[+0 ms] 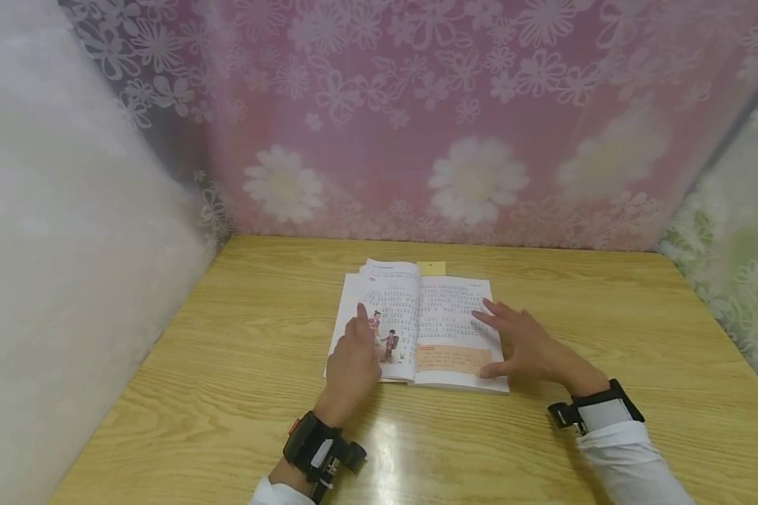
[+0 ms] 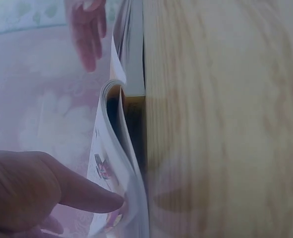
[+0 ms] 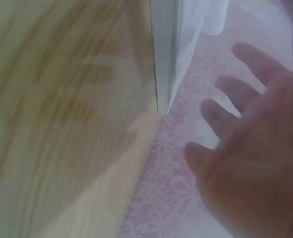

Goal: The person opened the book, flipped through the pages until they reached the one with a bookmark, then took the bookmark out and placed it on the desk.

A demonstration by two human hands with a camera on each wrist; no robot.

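An open book (image 1: 451,308) lies on the wooden table, with printed text on both pages and an orange text box low on the right page. My left hand (image 1: 354,358) rests on the left page, beside a drawing of two figures; its thumb presses the page near the lower edge in the left wrist view. There the left-hand pages (image 2: 117,144) bulge up in a curve near the spine. Spread over the right edge of the book is my right hand (image 1: 524,344), its fingers apart and holding nothing. In the right wrist view those fingers stand off the book's edge (image 3: 165,59).
A yellow tab (image 1: 431,268) sticks out at the book's top edge. The wooden table (image 1: 227,365) reaches back to a pink flowered cloth (image 1: 379,140), with pale cloth walls at left and right. Each wrist wears a black strapped camera.
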